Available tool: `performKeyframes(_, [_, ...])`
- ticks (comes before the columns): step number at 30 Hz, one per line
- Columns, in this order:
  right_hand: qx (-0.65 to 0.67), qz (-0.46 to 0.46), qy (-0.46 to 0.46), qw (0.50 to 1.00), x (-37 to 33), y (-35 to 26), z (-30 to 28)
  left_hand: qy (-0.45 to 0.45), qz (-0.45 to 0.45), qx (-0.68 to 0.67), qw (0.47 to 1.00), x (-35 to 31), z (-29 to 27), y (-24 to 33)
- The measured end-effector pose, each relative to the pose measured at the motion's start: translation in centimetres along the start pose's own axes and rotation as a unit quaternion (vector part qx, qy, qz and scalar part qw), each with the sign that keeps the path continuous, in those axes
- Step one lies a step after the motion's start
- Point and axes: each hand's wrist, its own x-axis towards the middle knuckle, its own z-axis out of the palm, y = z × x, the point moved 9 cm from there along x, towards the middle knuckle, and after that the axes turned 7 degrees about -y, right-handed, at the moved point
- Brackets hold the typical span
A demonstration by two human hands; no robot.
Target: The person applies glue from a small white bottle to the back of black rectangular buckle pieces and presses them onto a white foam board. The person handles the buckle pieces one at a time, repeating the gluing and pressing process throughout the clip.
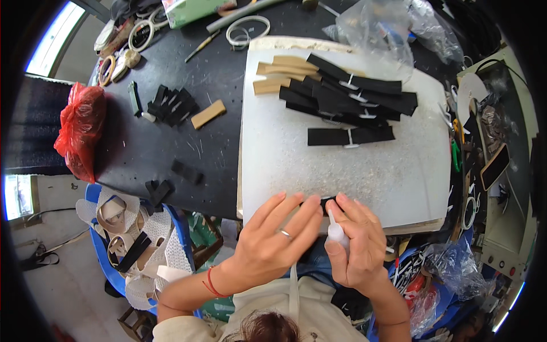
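A black fabric strip (327, 202) lies at the near edge of the white board (273, 165), partly hidden by my fingers. My left hand (277, 231) reaches over it with fingers stretched out, slightly spread, fingertips on the strip and board; its thumb is hidden. In my right hand (359, 242) a small white squeeze bottle (337, 232) with a thin nozzle is held upright, the nozzle pointing at the strip. That hand's fingertips also touch the strip's right end. Farther up the board is a pile of black strips (353, 97) with white clips, over several tan strips (273, 85).
At left on the dark table (222, 148) lie loose black pieces (172, 105), a tan piece (208, 114) and a red plastic bag (82, 131). A blue basket (99, 245) of white straps stands below. Clear plastic bags (376, 34) lie behind; a phone (494, 167) sits at right.
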Motion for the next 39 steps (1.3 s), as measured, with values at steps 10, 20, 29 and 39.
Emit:
performKeyframes(10, [-0.018,0.019,-0.027,0.999,-1.0,0.4,0.2,-0.056,0.078,0.095,0.991,-0.4,0.4,0.5])
performKeyframes(20, [0.038,0.031,0.024,0.999,-1.4,1.1,-0.2,-0.035,0.037,0.052,0.997,-1.0,1.5,0.9])
performKeyframes(29, [0.024,0.072,-0.04,0.996,0.5,1.6,-1.0,-0.013,0.042,-0.039,0.998,0.4,-1.1,-0.6])
performKeyframes(39, [0.211,0.192,0.07,0.956,-2.4,5.3,-2.5,0.146,-0.175,0.17,0.959,-2.3,-6.0,-18.7])
